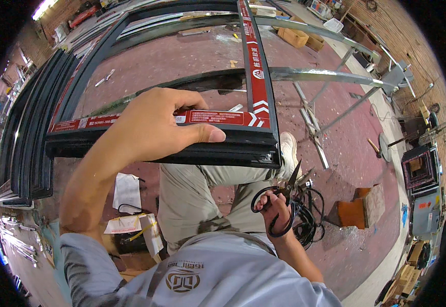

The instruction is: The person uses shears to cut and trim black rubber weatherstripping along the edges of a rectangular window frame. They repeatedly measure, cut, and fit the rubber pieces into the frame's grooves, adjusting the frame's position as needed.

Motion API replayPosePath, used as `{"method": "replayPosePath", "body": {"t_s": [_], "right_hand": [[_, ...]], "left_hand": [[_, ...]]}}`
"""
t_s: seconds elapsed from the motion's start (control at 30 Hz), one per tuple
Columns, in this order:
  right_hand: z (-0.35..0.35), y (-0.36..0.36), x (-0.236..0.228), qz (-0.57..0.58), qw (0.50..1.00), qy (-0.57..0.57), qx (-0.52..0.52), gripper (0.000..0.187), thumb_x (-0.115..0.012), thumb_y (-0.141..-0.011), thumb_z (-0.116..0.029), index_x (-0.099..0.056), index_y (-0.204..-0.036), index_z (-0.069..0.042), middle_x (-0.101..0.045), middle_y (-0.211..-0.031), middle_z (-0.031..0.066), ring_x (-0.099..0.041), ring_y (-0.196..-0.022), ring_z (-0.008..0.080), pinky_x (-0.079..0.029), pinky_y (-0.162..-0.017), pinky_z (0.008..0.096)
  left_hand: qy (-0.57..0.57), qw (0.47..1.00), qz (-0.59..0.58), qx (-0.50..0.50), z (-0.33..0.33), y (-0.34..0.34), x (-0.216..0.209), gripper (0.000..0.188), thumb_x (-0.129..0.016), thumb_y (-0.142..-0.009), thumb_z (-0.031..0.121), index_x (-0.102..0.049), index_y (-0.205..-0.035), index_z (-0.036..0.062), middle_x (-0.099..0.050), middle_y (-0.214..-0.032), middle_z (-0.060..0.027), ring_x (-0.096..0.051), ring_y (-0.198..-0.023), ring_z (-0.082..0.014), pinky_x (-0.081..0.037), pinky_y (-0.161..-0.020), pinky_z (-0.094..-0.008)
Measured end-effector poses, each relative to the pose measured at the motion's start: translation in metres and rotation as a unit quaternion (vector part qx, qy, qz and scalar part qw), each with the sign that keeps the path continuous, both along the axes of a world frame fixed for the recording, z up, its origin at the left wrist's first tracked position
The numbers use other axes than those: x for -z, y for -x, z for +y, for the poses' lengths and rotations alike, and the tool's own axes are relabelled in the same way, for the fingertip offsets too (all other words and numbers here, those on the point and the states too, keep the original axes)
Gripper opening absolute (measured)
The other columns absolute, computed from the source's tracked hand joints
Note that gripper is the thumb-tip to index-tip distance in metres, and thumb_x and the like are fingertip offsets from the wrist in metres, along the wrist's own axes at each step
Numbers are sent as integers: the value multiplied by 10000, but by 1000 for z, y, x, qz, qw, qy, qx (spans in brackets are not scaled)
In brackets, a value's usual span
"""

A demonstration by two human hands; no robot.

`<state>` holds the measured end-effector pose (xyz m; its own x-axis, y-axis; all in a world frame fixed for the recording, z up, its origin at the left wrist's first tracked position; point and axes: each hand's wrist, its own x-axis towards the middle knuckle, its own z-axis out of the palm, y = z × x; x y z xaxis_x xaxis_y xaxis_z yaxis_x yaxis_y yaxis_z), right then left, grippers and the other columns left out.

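Observation:
A dark metal window frame (264, 148) with red protective tape on its faces lies flat on steel trestle rails in front of me. My left hand (161, 123) rests on the frame's near bar, thumb along its top edge and fingers curled over the red tape strip (218, 117). My right hand (276, 207) is low beside my right knee and grips black-handled scissors (284, 192), blades pointing up toward the frame's near right corner.
More dark frames (26, 143) stand stacked at the left. Steel trestle rails (325, 77) run to the right. A coil of black cable (307, 212) and an orange block (353, 211) lie on the reddish floor. Papers and a yellow strap (131, 220) sit lower left. Cardboard boxes (294, 36) sit at the back.

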<state>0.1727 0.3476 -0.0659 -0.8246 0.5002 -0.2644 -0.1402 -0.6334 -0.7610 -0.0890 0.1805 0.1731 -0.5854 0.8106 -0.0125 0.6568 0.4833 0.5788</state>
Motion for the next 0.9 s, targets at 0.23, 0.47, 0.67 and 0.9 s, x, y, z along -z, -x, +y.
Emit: {"method": "replayPosePath", "body": {"t_s": [0.23, 0.47, 0.67, 0.9], "right_hand": [[2, -4, 0, -22, 1000, -2, 7, 194, -572, -968, -281, -519, -937, -98, -554, -909, 84, -567, -843, 236, -480, -793, 406], [4, -2, 16, -5, 999, 35, 16, 190, -585, -963, -277, -531, -958, -95, -553, -907, 81, -563, -844, 240, -473, -787, 414], [18, -16, 36, 42, 995, 87, -21, 287, -554, -972, -313, -598, -1083, -52, -553, -925, 60, -511, -829, 187, -437, -752, 352], [17, -1, 30, -13, 1000, 7, -12, 237, -539, -978, -323, -602, -1015, -97, -552, -855, 59, -553, -718, 211, -481, -691, 401]], "left_hand": [[18, 999, 32, -3, 6, -1, -1, 468, -840, -757, 441, -690, -939, 36, -675, -789, -98, -614, -742, -187, -484, -712, -339], [-27, 997, 75, 8, 0, 3, 9, 500, -820, -750, 531, -706, -929, 78, -679, -766, -110, -639, -696, -259, -494, -681, -377], [-17, 990, 139, 5, -6, -2, 13, 619, -688, -742, 730, -739, -1153, 269, -733, -914, -172, -706, -885, -375, -555, -763, -488], [-10, 991, 130, 23, -27, 5, 12, 682, -676, -769, 688, -736, -1044, 67, -733, -961, -178, -705, -919, -370, -550, -779, -480]]}}
